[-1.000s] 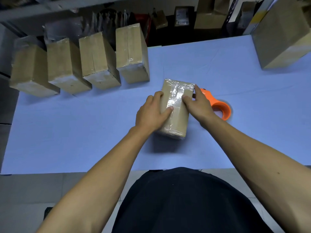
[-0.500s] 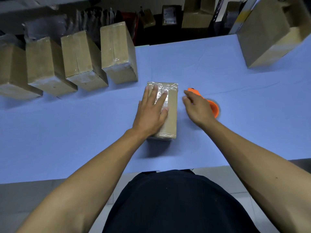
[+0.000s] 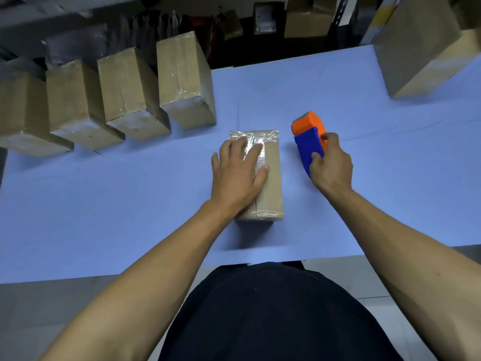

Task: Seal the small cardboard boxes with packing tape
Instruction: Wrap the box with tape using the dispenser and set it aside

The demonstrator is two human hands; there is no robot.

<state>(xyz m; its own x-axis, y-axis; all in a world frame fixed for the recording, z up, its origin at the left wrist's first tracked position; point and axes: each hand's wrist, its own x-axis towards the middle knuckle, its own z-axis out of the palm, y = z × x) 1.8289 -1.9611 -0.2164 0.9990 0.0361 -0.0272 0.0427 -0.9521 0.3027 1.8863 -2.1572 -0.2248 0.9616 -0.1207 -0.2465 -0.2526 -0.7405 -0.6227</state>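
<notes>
On the blue counter (image 3: 104, 204), the left hand (image 3: 235, 175) lies flat, fingers straight, on the small cardboard box (image 3: 270, 178); just beside it the right hand (image 3: 331, 168) grips the tape dispenser (image 3: 309, 136). Loosely pinned, the box could skid under the tape's pull. Four sealed boxes (image 3: 125, 92) stand beyond.

Leftmost box (image 3: 23, 113) and big right carton (image 3: 426, 48) cut by the edges, dispenser (image 3: 309, 136) handle hidden inside the right hand (image 3: 331, 168)
</notes>
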